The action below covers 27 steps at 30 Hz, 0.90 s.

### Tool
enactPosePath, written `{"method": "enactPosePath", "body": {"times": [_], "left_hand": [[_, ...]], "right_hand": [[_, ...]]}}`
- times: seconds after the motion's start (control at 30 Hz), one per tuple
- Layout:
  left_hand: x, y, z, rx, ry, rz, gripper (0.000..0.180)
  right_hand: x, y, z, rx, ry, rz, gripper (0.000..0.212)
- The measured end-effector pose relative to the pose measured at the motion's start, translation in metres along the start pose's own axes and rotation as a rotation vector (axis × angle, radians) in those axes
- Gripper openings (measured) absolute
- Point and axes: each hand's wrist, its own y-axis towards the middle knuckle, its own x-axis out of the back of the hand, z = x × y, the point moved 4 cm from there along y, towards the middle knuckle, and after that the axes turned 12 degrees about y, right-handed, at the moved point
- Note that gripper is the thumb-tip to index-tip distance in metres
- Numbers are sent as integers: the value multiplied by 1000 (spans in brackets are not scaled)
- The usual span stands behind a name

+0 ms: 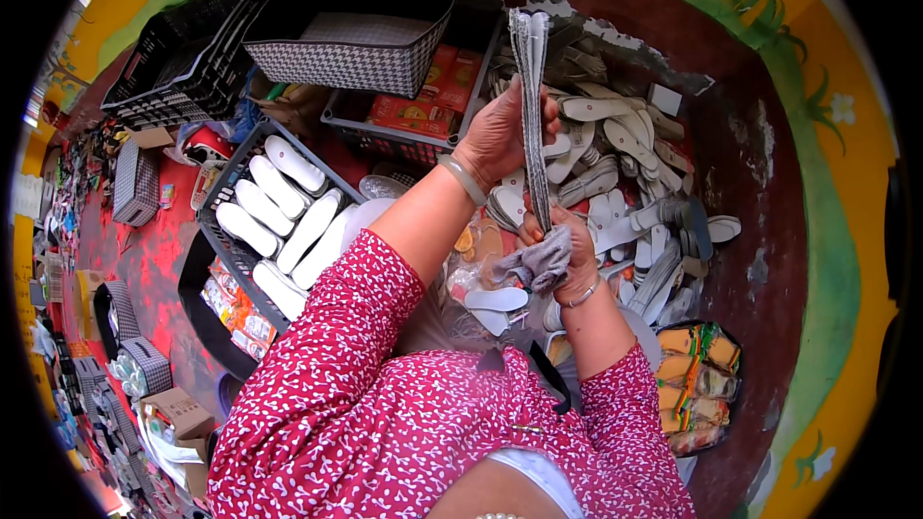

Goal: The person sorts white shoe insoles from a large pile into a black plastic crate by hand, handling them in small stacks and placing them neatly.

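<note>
From where I stood, in the head view, the person's left hand (495, 139) was closed round a slim grey stack of insoles (536, 163), thumb on the near side and fingertips showing past its right edge. The stack stood almost upright and edge-on, its tips rising well above that grip and parting a little at the top. The rest of its length ran down from the left hand to the right hand (576, 248), whose fingers were curled about the lower end. A crumpled grey cloth (544, 267) was bunched in that same lower grip, hanging out below and to the left of the fingers; how much of the stack's end it covered, I couldn't tell.

Just beyond the two grips and to their right spread a heap of loose insoles (630, 139), lying every which way. Below the right hand, and a bit to its left, lay a single white insole (497, 300). Well off to the left of both hands sat a dark crate (227, 252) with white insoles (294, 164) in it. Farther off, up and left of the left hand, was a checked bin (341, 65), and below and right of the right hand lay yellow packed bundles (679, 368).
</note>
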Motion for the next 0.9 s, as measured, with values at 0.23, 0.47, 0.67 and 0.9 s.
{"method": "enactPosePath", "body": {"times": [0.23, 0.47, 0.67, 0.9], "left_hand": [[-2, 0, -4, 34, 264, -355, 34], [-13, -10, 52, 394, 455, -335, 28], [-32, -20, 73, 534, 566, -223, 24], [21, -11, 62, 330, 512, -396, 16]], "right_hand": [[44, -12, 83, 216, -297, -396, 34], [-9, -43, 151, 1047, -172, -111, 27], [-21, -21, 120, 992, -574, -257, 25], [-39, -12, 91, 952, -1238, -48, 25]]}}
